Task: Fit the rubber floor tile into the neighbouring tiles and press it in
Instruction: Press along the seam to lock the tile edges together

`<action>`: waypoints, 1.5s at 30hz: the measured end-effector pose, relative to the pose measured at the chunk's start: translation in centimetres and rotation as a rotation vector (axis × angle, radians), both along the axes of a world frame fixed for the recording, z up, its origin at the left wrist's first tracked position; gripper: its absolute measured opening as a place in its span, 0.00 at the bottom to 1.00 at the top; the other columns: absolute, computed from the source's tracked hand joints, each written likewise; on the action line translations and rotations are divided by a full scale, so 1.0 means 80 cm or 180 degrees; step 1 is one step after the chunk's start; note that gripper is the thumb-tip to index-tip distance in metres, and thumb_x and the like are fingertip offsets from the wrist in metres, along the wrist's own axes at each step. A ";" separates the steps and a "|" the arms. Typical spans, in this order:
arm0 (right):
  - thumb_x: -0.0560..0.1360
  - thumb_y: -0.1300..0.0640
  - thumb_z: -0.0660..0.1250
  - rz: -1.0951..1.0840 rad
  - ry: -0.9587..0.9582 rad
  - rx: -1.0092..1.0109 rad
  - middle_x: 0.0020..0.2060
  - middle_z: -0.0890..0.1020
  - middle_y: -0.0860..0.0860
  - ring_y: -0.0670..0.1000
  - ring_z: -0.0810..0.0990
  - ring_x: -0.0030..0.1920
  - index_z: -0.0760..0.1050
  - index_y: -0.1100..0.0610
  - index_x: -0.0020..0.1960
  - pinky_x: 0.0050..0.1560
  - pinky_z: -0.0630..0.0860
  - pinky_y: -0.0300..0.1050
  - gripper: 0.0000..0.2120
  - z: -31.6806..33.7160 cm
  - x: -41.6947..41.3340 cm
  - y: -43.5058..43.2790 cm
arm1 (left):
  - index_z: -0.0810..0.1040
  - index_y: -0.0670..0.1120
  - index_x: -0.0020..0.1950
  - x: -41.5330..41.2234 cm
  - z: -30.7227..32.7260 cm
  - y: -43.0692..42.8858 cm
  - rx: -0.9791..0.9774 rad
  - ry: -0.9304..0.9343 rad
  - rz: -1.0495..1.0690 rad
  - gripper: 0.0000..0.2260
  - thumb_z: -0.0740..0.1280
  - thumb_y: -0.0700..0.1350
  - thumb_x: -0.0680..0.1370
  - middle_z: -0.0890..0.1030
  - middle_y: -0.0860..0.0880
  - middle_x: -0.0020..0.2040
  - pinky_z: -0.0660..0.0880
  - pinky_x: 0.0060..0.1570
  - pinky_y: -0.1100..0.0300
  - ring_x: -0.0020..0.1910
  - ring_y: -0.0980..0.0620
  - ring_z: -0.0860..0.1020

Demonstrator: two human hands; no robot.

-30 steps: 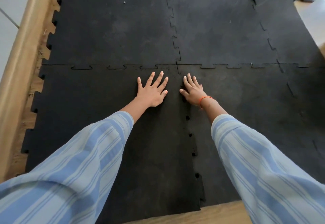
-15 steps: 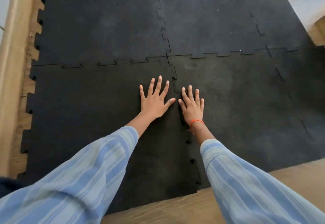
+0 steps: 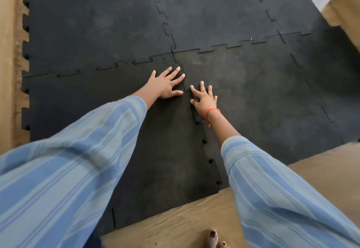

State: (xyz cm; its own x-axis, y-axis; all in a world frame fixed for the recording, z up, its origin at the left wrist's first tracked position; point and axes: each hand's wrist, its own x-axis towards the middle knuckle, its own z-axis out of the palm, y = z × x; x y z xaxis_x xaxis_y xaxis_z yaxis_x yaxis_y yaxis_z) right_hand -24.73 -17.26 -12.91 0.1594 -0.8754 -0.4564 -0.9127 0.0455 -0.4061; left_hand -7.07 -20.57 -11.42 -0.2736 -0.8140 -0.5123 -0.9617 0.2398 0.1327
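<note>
Head view: one camera looks down at two arms in striped blue sleeves; there is only this one view
Landmark: the seam, the zigzag line that runs from near the hands toward the wooden floor
Tile to fit: the rubber floor tile lies flat on the left side of the seam; its far edge meets another black tile
Neighbour tile: the neighbour tile lies on the right side of the seam
Left hand: the left hand is spread flat, palm down, on the tile just left of the seam's far end; it holds nothing
Right hand: the right hand is spread wide on the right of the seam, fingers touching the rubber; it holds nothing too
Step now: I think this is the pressing step; the far end looks joined
Gaps: small dark holes show along the seam nearer the floor; the teeth there look not fully in
Next move: I think the hands should press along the seam toward the wooden floor, pushing straight down on each tooth
</note>
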 end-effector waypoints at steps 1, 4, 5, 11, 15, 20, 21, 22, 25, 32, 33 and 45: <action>0.80 0.55 0.59 0.0056 0.0013 0.0035 0.78 0.45 0.49 0.57 0.39 0.77 0.55 0.45 0.76 0.74 0.43 0.62 0.27 0.002 -0.003 0.001 | 0.39 0.57 0.79 -0.003 0.003 0.000 0.0052 -0.0006 0.0029 0.35 0.52 0.67 0.79 0.36 0.54 0.79 0.46 0.73 0.35 0.79 0.50 0.39; 0.80 0.51 0.59 0.0309 -0.0030 -0.0134 0.78 0.46 0.50 0.56 0.41 0.77 0.54 0.47 0.76 0.75 0.43 0.57 0.27 -0.001 -0.028 0.033 | 0.36 0.51 0.79 -0.021 0.003 0.030 0.0103 0.0036 0.0137 0.48 0.56 0.74 0.72 0.33 0.52 0.78 0.43 0.73 0.35 0.78 0.48 0.36; 0.80 0.50 0.57 0.0306 -0.0038 -0.0281 0.78 0.48 0.50 0.55 0.42 0.78 0.54 0.47 0.76 0.75 0.43 0.56 0.26 -0.004 -0.042 0.057 | 0.35 0.50 0.79 -0.027 -0.001 0.045 0.0106 0.0084 0.0138 0.51 0.56 0.76 0.70 0.32 0.51 0.78 0.41 0.72 0.35 0.78 0.47 0.35; 0.74 0.35 0.40 0.0224 0.0345 -0.0657 0.78 0.48 0.45 0.49 0.42 0.78 0.50 0.44 0.76 0.75 0.40 0.49 0.33 -0.016 -0.095 0.148 | 0.32 0.49 0.78 -0.034 -0.018 0.094 -0.0022 0.0283 0.0245 0.54 0.52 0.79 0.66 0.31 0.52 0.78 0.37 0.73 0.36 0.77 0.47 0.34; 0.76 0.33 0.45 0.0399 0.0541 -0.0507 0.77 0.42 0.45 0.48 0.38 0.77 0.45 0.42 0.76 0.74 0.37 0.49 0.32 -0.015 -0.094 0.140 | 0.31 0.49 0.78 -0.038 -0.016 0.090 0.0042 0.0243 0.0302 0.53 0.53 0.78 0.67 0.31 0.52 0.78 0.38 0.72 0.36 0.77 0.47 0.34; 0.79 0.37 0.49 0.0442 0.0691 -0.0396 0.78 0.41 0.47 0.51 0.37 0.77 0.42 0.41 0.76 0.75 0.38 0.53 0.30 -0.011 -0.090 0.136 | 0.31 0.49 0.78 -0.052 -0.006 0.089 0.0143 0.0042 0.0422 0.53 0.56 0.77 0.68 0.30 0.51 0.78 0.42 0.72 0.34 0.78 0.46 0.35; 0.79 0.38 0.50 0.0436 0.0662 -0.0373 0.78 0.41 0.47 0.52 0.37 0.77 0.43 0.42 0.76 0.75 0.39 0.53 0.30 -0.010 -0.088 0.134 | 0.32 0.48 0.78 -0.054 -0.003 0.090 0.0149 0.0018 0.0435 0.53 0.56 0.76 0.68 0.31 0.51 0.78 0.42 0.72 0.33 0.78 0.46 0.35; 0.78 0.38 0.50 0.0422 0.0618 -0.0347 0.78 0.41 0.47 0.52 0.37 0.77 0.43 0.42 0.76 0.75 0.39 0.54 0.30 -0.008 -0.088 0.133 | 0.32 0.48 0.78 -0.055 0.000 0.091 0.0159 0.0013 0.0433 0.53 0.57 0.76 0.69 0.31 0.50 0.78 0.43 0.72 0.33 0.78 0.45 0.35; 0.79 0.39 0.50 0.0473 0.0551 -0.0342 0.78 0.41 0.48 0.52 0.37 0.77 0.43 0.44 0.77 0.76 0.39 0.54 0.30 -0.006 -0.094 0.139 | 0.32 0.46 0.78 -0.058 -0.001 0.102 0.0164 0.0015 0.0325 0.57 0.58 0.77 0.66 0.30 0.47 0.78 0.41 0.72 0.33 0.77 0.44 0.34; 0.79 0.38 0.51 0.0353 0.0488 -0.0310 0.78 0.41 0.46 0.51 0.37 0.77 0.45 0.42 0.77 0.75 0.38 0.53 0.30 -0.009 -0.098 0.148 | 0.31 0.41 0.77 -0.075 -0.005 0.116 0.0135 -0.0105 0.0427 0.64 0.59 0.80 0.61 0.30 0.45 0.77 0.41 0.72 0.34 0.77 0.44 0.33; 0.79 0.38 0.52 0.0341 0.0471 -0.0275 0.78 0.41 0.46 0.51 0.37 0.77 0.45 0.43 0.77 0.75 0.38 0.53 0.30 -0.008 -0.097 0.145 | 0.31 0.41 0.77 -0.079 -0.003 0.114 0.0168 -0.0166 0.0460 0.64 0.60 0.80 0.61 0.30 0.44 0.77 0.41 0.72 0.34 0.77 0.45 0.34; 0.73 0.32 0.32 0.0594 0.0673 -0.0547 0.78 0.45 0.47 0.50 0.40 0.77 0.44 0.47 0.77 0.77 0.45 0.55 0.36 -0.007 -0.131 0.210 | 0.30 0.38 0.75 -0.102 0.012 0.142 0.0454 -0.0284 0.0379 0.68 0.65 0.78 0.59 0.28 0.40 0.76 0.40 0.70 0.32 0.76 0.43 0.31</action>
State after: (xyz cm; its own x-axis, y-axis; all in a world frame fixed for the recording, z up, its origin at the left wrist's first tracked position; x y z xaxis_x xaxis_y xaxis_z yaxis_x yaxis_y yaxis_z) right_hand -35.24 -0.44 -13.45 0.2419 -0.9070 -0.3447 -0.9637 -0.1833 -0.1941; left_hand -15.24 -9.21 -10.49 -0.1280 -0.7555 -0.6426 -0.9916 0.1084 0.0701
